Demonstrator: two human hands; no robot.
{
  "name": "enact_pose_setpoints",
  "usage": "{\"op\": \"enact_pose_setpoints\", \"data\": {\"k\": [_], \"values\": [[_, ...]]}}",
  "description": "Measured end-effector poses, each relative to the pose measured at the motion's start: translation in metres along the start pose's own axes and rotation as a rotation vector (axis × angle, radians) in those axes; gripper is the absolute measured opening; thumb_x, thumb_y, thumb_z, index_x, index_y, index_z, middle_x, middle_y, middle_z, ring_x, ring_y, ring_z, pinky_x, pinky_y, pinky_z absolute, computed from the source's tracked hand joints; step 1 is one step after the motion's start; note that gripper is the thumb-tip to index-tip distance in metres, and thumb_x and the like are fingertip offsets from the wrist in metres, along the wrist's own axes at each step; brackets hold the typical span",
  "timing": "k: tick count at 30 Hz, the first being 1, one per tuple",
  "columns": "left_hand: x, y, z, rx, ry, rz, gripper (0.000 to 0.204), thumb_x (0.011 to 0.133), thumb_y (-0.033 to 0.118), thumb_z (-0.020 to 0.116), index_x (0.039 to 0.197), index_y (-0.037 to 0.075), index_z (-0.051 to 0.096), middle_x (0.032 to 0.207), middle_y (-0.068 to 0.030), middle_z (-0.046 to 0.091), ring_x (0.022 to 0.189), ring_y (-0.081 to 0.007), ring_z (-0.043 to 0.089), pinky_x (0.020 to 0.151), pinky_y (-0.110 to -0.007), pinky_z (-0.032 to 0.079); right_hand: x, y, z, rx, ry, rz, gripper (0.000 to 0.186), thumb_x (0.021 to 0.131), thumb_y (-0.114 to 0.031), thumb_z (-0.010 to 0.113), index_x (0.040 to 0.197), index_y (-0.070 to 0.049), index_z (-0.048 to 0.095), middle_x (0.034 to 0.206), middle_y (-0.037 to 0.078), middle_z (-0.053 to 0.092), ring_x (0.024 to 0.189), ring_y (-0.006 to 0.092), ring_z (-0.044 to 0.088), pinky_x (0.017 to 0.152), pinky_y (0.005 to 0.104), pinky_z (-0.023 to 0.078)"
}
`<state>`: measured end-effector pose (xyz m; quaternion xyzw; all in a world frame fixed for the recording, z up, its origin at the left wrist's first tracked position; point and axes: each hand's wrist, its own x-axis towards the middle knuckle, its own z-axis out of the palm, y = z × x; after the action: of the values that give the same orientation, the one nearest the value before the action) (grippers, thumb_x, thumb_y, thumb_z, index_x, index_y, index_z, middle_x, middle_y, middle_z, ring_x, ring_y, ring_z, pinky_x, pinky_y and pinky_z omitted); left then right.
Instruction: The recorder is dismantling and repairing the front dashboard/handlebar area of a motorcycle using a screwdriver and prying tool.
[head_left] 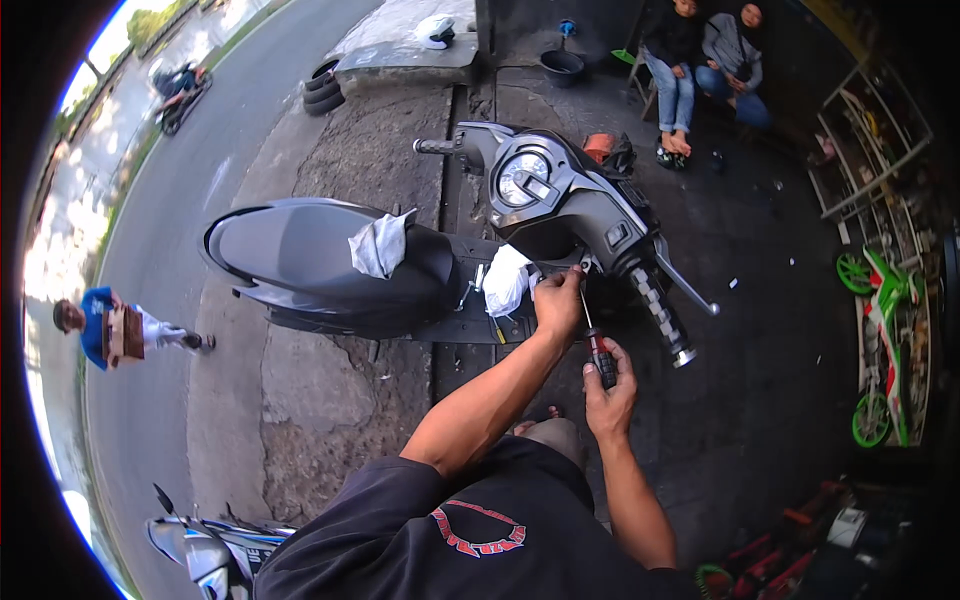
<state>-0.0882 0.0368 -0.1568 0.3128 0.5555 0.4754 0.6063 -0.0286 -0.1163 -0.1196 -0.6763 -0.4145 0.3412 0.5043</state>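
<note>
A grey scooter (330, 250) stands crosswise in front of me, its handlebar to the right. My right hand (612, 398) is wrapped round the red and black handle of a screwdriver (600, 355), whose shaft points up toward the panel under the handlebar. At that panel, my left hand (558, 303) has its fingers closed beside the screwdriver's tip; what they pinch is too small to make out. On the footboard next to it lie a white bag (506, 280), a metal tool (466, 294) and a thin yellow-handled tool (499, 332). A grey-white rag (380, 246) drapes over the seat.
A brake lever (685, 282) juts out right of my hands. Two people (675, 85) sit at the back right. On the left, a person carries a wooden box (124, 332). A motorcycle (215, 555) is parked lower left; a green-wheeled bike frame (883, 340) stands by the right shelves.
</note>
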Motion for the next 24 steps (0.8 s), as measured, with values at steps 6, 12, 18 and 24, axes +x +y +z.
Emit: {"op": "enact_pose_setpoints", "data": {"k": [6, 12, 18, 24], "values": [[0.024, -0.008, 0.009, -0.132, 0.082, -0.021, 0.034, 0.090, 0.028, 0.063, 0.086, -0.005, 0.069, 0.072, -0.0096, 0.066, 0.068, -0.0135, 0.056, 0.066, -0.031, 0.045, 0.029, 0.003, -0.007, -0.046, -0.044, 0.008, 0.042, 0.081, -0.008, 0.062, 0.120, 0.005, 0.056, 0.113, 0.018, 0.061, 0.105, 0.0272, 0.058, 0.094, 0.0358, 0.044], [0.035, -0.020, 0.023, -0.162, 0.206, -0.004, 0.024, 0.085, 0.022, 0.068, 0.084, -0.001, 0.064, 0.072, -0.0089, 0.067, 0.067, -0.0149, 0.060, 0.065, -0.031, 0.048, 0.044, 0.005, -0.012, -0.051, -0.087, 0.020, 0.043, 0.081, -0.010, 0.062, 0.121, 0.006, 0.055, 0.114, 0.018, 0.060, 0.106, 0.0253, 0.058, 0.094, 0.0353, 0.045], [0.043, -0.022, 0.027, -0.136, 0.138, 0.011, 0.018, 0.089, 0.009, 0.064, 0.099, -0.005, 0.060, 0.085, -0.0056, 0.066, 0.076, -0.0110, 0.061, 0.070, -0.024, 0.049, 0.070, 0.024, -0.012, -0.192, -0.089, -0.136, 0.042, 0.083, -0.006, 0.061, 0.124, 0.001, 0.055, 0.080, 0.003, 0.057, 0.057, 0.0069, 0.049, 0.051, 0.0218, 0.042], [0.044, -0.016, 0.029, -0.139, 0.135, -0.013, 0.026, 0.088, 0.009, 0.064, 0.108, -0.007, 0.060, 0.092, -0.0081, 0.067, 0.080, -0.0124, 0.062, 0.072, -0.024, 0.049, 0.081, 0.024, -0.013, -0.208, -0.094, -0.169, 0.041, 0.083, -0.006, 0.061, 0.123, 0.002, 0.056, 0.085, 0.005, 0.058, 0.059, 0.0073, 0.050, 0.052, 0.0215, 0.042]]}}
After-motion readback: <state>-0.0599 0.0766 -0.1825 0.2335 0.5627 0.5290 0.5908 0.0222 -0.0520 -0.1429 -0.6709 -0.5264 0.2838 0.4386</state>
